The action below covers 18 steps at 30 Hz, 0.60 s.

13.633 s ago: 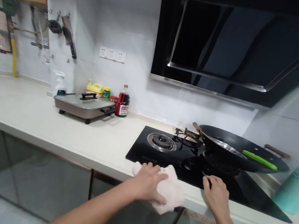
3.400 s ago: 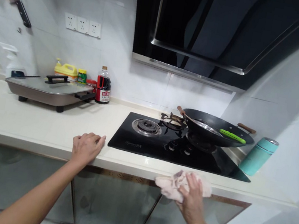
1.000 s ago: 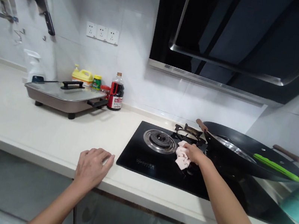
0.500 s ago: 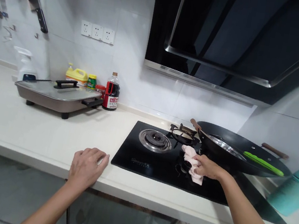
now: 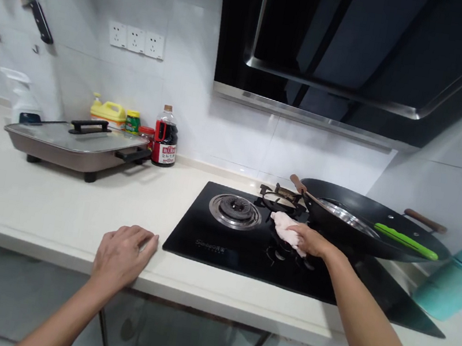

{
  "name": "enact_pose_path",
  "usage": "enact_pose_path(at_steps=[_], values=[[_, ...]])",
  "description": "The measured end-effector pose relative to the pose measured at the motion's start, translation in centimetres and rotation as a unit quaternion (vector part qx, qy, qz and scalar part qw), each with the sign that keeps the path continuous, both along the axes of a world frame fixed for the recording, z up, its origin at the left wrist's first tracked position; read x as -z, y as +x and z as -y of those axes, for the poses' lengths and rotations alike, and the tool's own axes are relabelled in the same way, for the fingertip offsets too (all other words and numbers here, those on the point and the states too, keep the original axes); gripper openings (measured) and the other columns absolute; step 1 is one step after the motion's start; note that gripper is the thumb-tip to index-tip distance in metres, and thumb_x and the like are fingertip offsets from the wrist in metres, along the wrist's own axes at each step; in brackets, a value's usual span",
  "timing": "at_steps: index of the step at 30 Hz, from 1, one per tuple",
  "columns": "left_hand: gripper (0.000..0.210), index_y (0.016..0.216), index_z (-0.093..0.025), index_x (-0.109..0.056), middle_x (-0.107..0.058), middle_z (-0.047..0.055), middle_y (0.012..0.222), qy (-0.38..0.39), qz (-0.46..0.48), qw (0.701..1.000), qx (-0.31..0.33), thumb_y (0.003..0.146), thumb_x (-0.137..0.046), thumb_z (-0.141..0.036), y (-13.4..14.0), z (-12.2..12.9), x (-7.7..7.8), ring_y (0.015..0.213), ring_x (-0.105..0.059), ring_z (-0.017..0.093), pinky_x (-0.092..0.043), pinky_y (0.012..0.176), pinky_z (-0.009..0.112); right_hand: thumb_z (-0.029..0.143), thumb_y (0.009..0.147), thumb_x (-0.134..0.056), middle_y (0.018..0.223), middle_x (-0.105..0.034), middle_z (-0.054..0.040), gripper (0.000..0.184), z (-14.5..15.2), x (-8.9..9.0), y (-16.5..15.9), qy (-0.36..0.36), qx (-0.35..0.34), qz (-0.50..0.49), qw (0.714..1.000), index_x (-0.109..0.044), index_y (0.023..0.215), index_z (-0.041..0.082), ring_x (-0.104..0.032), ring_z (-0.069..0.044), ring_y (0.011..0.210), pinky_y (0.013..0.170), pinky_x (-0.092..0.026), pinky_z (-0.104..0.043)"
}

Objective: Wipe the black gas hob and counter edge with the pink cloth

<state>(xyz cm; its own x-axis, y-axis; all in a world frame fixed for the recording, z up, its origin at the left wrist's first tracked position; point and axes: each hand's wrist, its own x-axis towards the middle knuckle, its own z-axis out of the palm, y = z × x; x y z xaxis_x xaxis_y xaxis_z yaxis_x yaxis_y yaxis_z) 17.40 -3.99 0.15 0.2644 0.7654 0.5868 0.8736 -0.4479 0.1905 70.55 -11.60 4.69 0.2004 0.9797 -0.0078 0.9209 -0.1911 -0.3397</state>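
My right hand is closed on a pale pink cloth, pressed flat to the black glass gas hob between the left burner and the wok. Dark knobs show just in front of the cloth. A pan support sits behind it, off the left burner. My left hand rests palm down on the front edge of the cream counter, left of the hob, holding nothing, its fingers loosely bent and thumb apart.
A black wok holding a steel dish and a green-handled utensil covers the hob's right side. Beside it leans a teal container. An electric pan, a soy sauce bottle and a spray bottle stand left. The range hood overhangs.
My right hand has pushed the cloth away from the hob's front, toward the rear pan support, uncovering the knobs. The left hand stays on the counter edge. The view has shifted slightly.
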Motion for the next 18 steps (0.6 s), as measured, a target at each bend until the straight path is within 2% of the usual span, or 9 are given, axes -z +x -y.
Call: enact_pose_path(at_steps=[3,6,8,11,15,18], values=[[0.041,0.084,-0.024,-0.075,-0.079,0.005,0.097,-0.005,0.003,1.000,0.000,0.097,-0.042,-0.044,0.0,-0.1,0.0,0.100,-0.068,0.027,-0.040,0.084,0.039,0.011,0.065,-0.060,0.147,-0.061,-0.0031,0.065,0.9,-0.7,1.2,0.000,-0.001,-0.040,0.999,-0.076,0.126,0.026,-0.059,-0.025,0.129,0.110,-0.046,-0.033],[0.041,0.083,-0.024,-0.075,-0.079,0.006,0.096,-0.007,0.006,1.000,-0.003,0.097,-0.042,-0.044,-0.1,-0.1,0.0,0.100,-0.068,0.027,-0.040,0.084,0.038,0.015,0.066,-0.058,0.134,-0.070,-0.0032,0.066,3.0,-1.3,2.3,-0.020,0.013,-0.085,0.996,-0.075,0.129,0.025,-0.070,-0.021,0.102,0.089,-0.057,-0.031],[0.041,0.083,-0.024,-0.075,-0.078,0.006,0.096,-0.006,0.009,1.000,-0.006,0.096,-0.042,-0.044,-0.1,-0.2,0.1,0.100,-0.068,0.027,-0.041,0.083,0.038,0.018,0.068,-0.058,0.129,-0.072,-0.0042,0.068,4.6,-1.4,2.9,-0.030,0.037,-0.139,0.989,-0.073,0.133,0.025,-0.071,-0.019,0.088,0.077,-0.059,-0.030],[0.040,0.083,-0.024,-0.075,-0.078,0.006,0.096,-0.002,0.012,1.000,-0.004,0.097,-0.043,-0.044,0.0,-0.2,0.2,0.099,-0.067,0.027,-0.041,0.083,0.038,0.019,0.065,-0.063,0.129,-0.072,-0.0043,0.064,6.7,-1.0,3.6,0.000,0.052,-0.198,0.979,-0.076,0.128,0.024,-0.071,-0.020,0.095,0.079,-0.059,-0.028],[0.040,0.084,-0.024,-0.076,-0.078,0.005,0.098,-0.003,0.015,1.000,-0.002,0.097,-0.043,-0.044,0.0,-0.3,0.4,0.100,-0.067,0.027,-0.041,0.084,0.039,0.023,0.066,-0.067,0.122,-0.073,-0.0056,0.055,8.3,0.2,3.4,0.062,0.076,-0.140,0.985,-0.079,0.120,0.022,-0.070,-0.024,0.104,0.087,-0.057,-0.029],[0.040,0.084,-0.024,-0.076,-0.078,0.005,0.099,-0.009,0.017,1.000,-0.003,0.097,-0.043,-0.044,0.0,-0.3,0.4,0.101,-0.067,0.028,-0.041,0.085,0.039,0.029,0.074,-0.065,0.117,-0.072,-0.0089,0.055,9.4,1.4,2.7,0.079,0.119,-0.032,0.989,-0.075,0.128,0.020,-0.070,-0.025,0.105,0.092,-0.054,-0.031]])
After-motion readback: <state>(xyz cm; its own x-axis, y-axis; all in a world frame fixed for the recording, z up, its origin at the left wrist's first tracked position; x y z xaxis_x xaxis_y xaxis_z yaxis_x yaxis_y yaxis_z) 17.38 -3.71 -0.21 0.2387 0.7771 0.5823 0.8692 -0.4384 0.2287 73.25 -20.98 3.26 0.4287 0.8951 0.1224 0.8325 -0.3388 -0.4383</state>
